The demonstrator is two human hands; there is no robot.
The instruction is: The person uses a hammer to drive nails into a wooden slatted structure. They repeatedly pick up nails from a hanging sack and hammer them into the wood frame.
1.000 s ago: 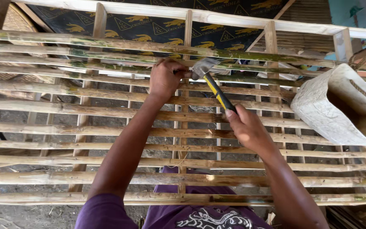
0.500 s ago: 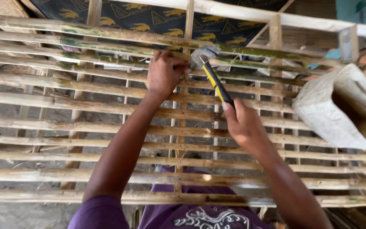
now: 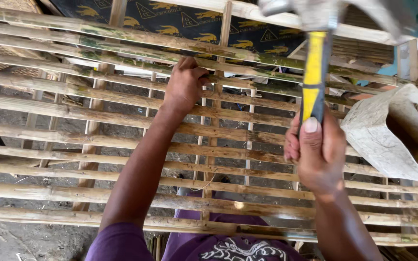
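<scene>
Head view, single frame. Largest item I see: a bamboo slat frame [image 3: 122, 104] filling almost the whole view, long horizontal slats laid across thinner wooden uprights, gaps between slats showing dirt ground below. Behind its upper edge lies a dark sheet with yellow printed marks [image 3: 170, 21].

My left arm runs up from the purple sleeve at the bottom edge, nearly straight, forearm crossing several slats. The left hand [image 3: 185, 87] sits on an upper slat where it meets a central upright, knuckles up, fingers curled into a pinch against the slat. Whatever they pinch is too small for me to tell.

My right arm comes in from the lower right, wrist bent back. The right hand [image 3: 318, 150] is raised well clear of the frame and close to the camera, fingers clenched around the black lower grip of the hammer [image 3: 314, 72], thumb laid flat along the handle. The hammer stands near upright: yellow handle rising, metal head blurred at the top edge, high above the slats and to the right of the left hand.

Container: a pale woven sack [image 3: 388, 135] at the right edge, mouth open toward the right. Its interior is dark; contents cannot be told.
</scene>
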